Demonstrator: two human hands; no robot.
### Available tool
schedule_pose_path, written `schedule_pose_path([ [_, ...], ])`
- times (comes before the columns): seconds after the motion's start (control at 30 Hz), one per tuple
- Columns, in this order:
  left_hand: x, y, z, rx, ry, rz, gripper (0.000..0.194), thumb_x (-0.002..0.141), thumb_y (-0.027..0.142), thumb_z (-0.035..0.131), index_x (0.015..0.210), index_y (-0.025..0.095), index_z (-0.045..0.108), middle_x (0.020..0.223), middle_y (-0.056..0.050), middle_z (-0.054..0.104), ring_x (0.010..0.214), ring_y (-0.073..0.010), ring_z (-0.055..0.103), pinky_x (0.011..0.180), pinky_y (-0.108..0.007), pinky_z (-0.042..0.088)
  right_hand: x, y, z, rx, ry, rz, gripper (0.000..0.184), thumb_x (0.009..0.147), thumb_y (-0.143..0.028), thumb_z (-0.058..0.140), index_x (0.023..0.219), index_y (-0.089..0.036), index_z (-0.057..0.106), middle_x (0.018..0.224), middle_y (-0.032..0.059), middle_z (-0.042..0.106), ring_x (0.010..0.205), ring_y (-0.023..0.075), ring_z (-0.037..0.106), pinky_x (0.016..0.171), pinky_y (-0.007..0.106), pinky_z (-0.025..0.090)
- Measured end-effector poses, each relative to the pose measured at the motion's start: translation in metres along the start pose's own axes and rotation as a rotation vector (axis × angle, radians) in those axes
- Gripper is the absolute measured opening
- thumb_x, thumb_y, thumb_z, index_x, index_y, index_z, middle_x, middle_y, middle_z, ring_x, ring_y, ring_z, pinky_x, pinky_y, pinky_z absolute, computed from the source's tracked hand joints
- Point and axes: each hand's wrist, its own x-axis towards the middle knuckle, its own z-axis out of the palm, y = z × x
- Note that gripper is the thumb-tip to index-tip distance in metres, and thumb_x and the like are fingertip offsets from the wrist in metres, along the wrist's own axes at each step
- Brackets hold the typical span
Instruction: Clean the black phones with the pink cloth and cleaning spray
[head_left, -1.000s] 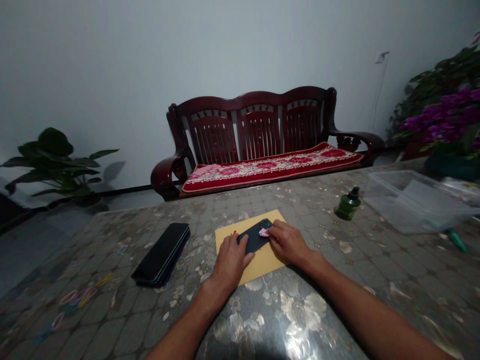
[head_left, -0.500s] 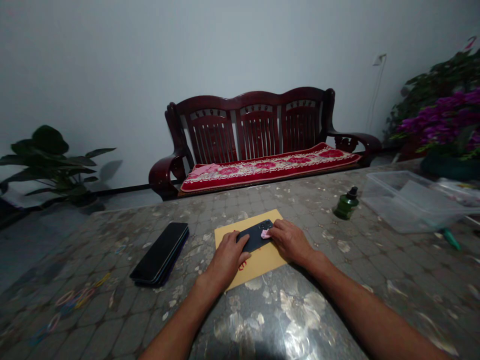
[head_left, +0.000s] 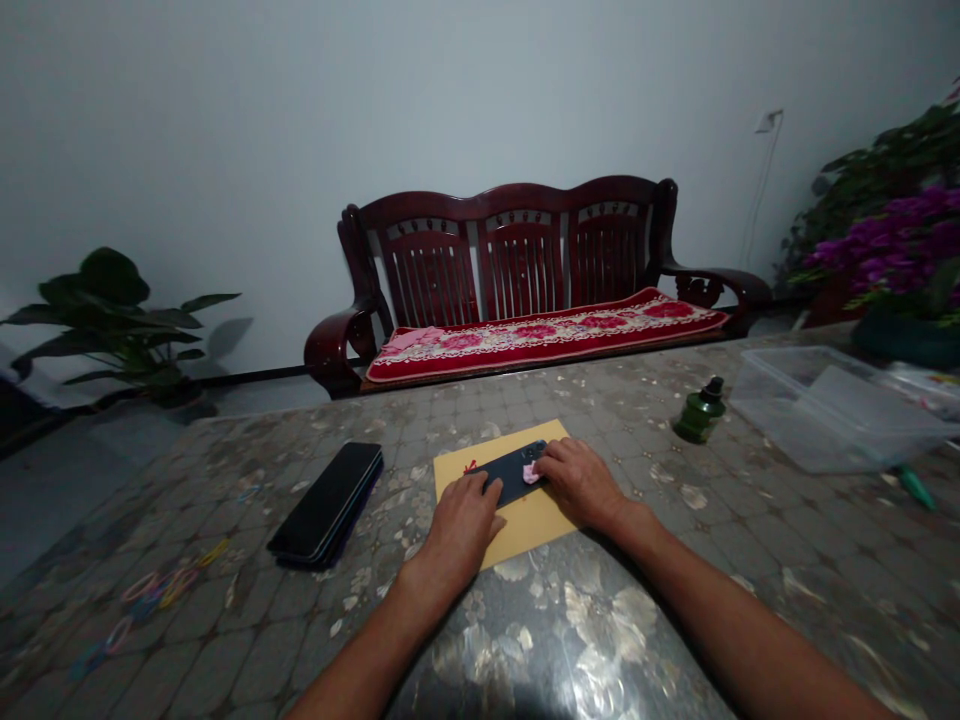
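A dark smartphone point(head_left: 508, 482) lies with its camera side up on a yellow paper envelope point(head_left: 529, 532) with red print. My left hand point(head_left: 459, 522) grips the phone's left end, thumb on the near side and fingers over the end. A small pink cloth point(head_left: 532, 473) is pinched in the fingers of my right hand point(head_left: 583, 484). It presses against the back of the phone just below the camera lenses. The fingertips of my right hand are partly hidden behind the hand itself.
Left of the envelope lies a stack of dark phones point(head_left: 328, 502), with colourful rubber bands point(head_left: 176, 585) further left. A green bottle point(head_left: 700, 412) with a black top and a clear plastic box point(head_left: 832, 425) stand on the right. Beyond the patterned table point(head_left: 300, 640) is a wooden bench point(head_left: 517, 250).
The pink cloth and my right hand have shifted slightly over the phone's camera end. My left hand keeps its hold, with small finger shifts. The whole view sways a little.
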Motion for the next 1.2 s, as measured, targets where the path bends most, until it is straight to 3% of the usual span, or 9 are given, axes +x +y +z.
schedule_pose_path([
  [0.17,0.001,-0.013,-0.004,-0.03,-0.018,0.03,0.06,0.081,0.038,0.079,0.134,0.013,0.061,0.144,-0.02,0.056,0.133,-0.0359,0.053,0.113,-0.045,0.041,0.001,0.005,-0.007,-0.049,0.005,0.142,0.021,0.086,-0.008,0.062,0.098,-0.021,0.073,0.096,0.0075,0.066,0.094,0.0232,0.051,0.078,0.034,0.03],
  [0.3,0.003,-0.018,-0.002,-0.03,-0.037,0.059,0.062,0.079,0.04,0.08,0.132,0.012,0.062,0.141,-0.02,0.057,0.129,-0.0358,0.056,0.111,-0.044,0.042,0.004,-0.006,-0.005,-0.03,-0.011,0.093,0.02,0.087,-0.01,0.062,0.099,-0.022,0.073,0.097,0.0071,0.066,0.094,0.0235,0.05,0.079,0.034,0.03],
  [0.47,0.001,-0.017,-0.007,-0.025,-0.077,0.041,0.051,0.078,0.035,0.079,0.123,0.014,0.065,0.132,-0.018,0.063,0.123,-0.0344,0.059,0.106,-0.043,0.045,0.01,-0.015,-0.005,-0.011,-0.041,0.016,0.018,0.09,-0.015,0.061,0.1,-0.024,0.073,0.094,0.0063,0.067,0.092,0.0228,0.05,0.079,0.034,0.03],
  [0.7,0.001,-0.016,-0.012,-0.03,-0.106,0.02,0.038,0.084,0.029,0.074,0.118,0.014,0.067,0.128,-0.018,0.065,0.121,-0.0331,0.061,0.104,-0.041,0.047,0.004,0.0,-0.011,-0.053,0.021,0.138,0.019,0.085,-0.011,0.064,0.095,-0.023,0.074,0.093,0.0063,0.069,0.093,0.0236,0.051,0.082,0.036,0.029],
  [0.93,0.001,-0.016,-0.005,-0.027,-0.046,0.008,0.031,0.094,0.01,0.053,0.121,0.015,0.067,0.13,-0.018,0.066,0.122,-0.0289,0.062,0.106,-0.039,0.047,0.007,-0.012,-0.005,-0.028,-0.031,0.008,0.016,0.089,-0.016,0.064,0.099,-0.024,0.073,0.097,0.0057,0.069,0.094,0.0228,0.051,0.082,0.035,0.03],
  [1.2,0.001,-0.015,-0.003,-0.011,-0.002,0.026,0.034,0.094,0.007,0.048,0.12,0.014,0.068,0.128,-0.018,0.067,0.12,-0.0287,0.064,0.104,-0.04,0.048,0.004,-0.001,-0.008,-0.059,-0.002,0.139,0.018,0.087,-0.012,0.064,0.095,-0.023,0.075,0.095,0.0073,0.069,0.095,0.0231,0.053,0.083,0.036,0.031],
])
